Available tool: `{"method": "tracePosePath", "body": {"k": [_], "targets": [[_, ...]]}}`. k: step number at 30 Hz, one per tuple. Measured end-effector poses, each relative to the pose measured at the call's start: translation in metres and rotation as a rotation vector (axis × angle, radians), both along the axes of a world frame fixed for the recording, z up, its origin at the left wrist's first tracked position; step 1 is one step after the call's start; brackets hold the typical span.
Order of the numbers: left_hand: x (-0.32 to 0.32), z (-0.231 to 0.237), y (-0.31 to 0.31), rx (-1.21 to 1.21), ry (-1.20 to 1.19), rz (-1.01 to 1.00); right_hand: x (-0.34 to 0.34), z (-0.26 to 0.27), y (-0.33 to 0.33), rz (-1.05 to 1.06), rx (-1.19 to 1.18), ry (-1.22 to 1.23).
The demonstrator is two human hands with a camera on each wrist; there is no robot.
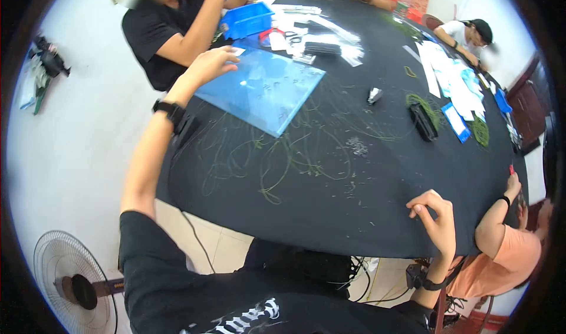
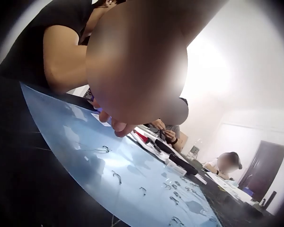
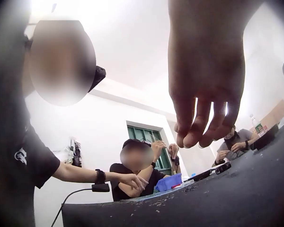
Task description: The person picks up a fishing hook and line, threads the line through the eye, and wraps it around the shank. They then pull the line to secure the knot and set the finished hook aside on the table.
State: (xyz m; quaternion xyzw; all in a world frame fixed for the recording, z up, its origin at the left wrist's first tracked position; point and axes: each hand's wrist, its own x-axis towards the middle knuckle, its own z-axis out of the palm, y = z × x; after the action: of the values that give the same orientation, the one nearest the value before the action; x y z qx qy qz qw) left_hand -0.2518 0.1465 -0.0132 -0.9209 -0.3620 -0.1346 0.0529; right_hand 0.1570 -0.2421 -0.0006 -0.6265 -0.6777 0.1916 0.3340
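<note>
My left hand (image 1: 212, 64) reaches over the far left corner of a translucent blue sheet (image 1: 265, 92), its fingers bent slightly downward. By the fingertips is a small white piece (image 1: 238, 51); in the left wrist view the fingers overlap this white piece (image 2: 100, 118), and I cannot tell whether they pinch it. Several small dark thread loops (image 2: 175, 198) lie across the sheet. My right hand (image 1: 435, 216) hovers by the table's near edge, fingers loosely bent and holding nothing. Thin green cords (image 1: 283, 163) lie tangled in front of the sheet, beside a scatter of tiny pale bits (image 1: 356, 146).
A blue bin (image 1: 247, 20) stands at the back left by a person in black (image 1: 159, 45). Rightward on the black table (image 1: 377, 204) are a silvery packet (image 1: 375, 95), a black bundle (image 1: 423, 122) and green cord coils (image 1: 480, 132). Another person (image 1: 501, 245) sits close at right.
</note>
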Motion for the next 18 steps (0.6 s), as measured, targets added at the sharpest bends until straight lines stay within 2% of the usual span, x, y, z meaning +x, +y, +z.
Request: {"method": "tracePosePath", "body": {"k": [1,3,4,5,6,8,9,13,15,16,17,18], "targets": [[0.011,0.014,-0.02,-0.081,-0.032,0.093,0.002,0.004,0.003,0.0,0.013,-0.025],[0.037,0.035,-0.069,-0.399,-0.26,0.128,0.004,0.016,0.01,-0.006,0.031,-0.081],[0.046,0.037,-0.093,-0.531,-0.412,0.019,0.003,0.021,0.012,-0.011,0.047,-0.076],[0.059,0.046,-0.125,-0.528,-0.406,-0.034,0.001,0.025,0.015,-0.011,0.064,-0.071],[0.066,0.043,-0.143,-0.221,-0.249,-0.253,-0.001,0.03,0.018,-0.009,0.081,-0.064],[0.084,0.047,-0.189,-0.157,-0.212,-0.374,-0.003,0.039,0.028,0.038,0.128,-0.114],[0.09,0.047,-0.205,-0.224,-0.2,-0.465,-0.003,0.042,0.034,0.042,0.145,-0.137],[0.107,0.015,-0.255,-0.449,-0.184,-0.602,0.028,0.047,0.078,-0.052,0.115,-0.196],[0.119,-0.003,-0.263,-0.526,-0.159,-0.598,0.062,0.037,0.122,-0.04,0.038,-0.125],[0.126,-0.011,-0.264,-0.555,-0.158,-0.586,0.077,0.031,0.149,0.021,0.059,-0.18],[0.133,-0.016,-0.265,-0.568,-0.161,-0.586,0.095,0.017,0.178,-0.016,0.046,-0.23],[0.141,-0.02,-0.264,-0.58,-0.161,-0.587,0.099,0.007,0.2,-0.044,0.006,-0.178]]}}
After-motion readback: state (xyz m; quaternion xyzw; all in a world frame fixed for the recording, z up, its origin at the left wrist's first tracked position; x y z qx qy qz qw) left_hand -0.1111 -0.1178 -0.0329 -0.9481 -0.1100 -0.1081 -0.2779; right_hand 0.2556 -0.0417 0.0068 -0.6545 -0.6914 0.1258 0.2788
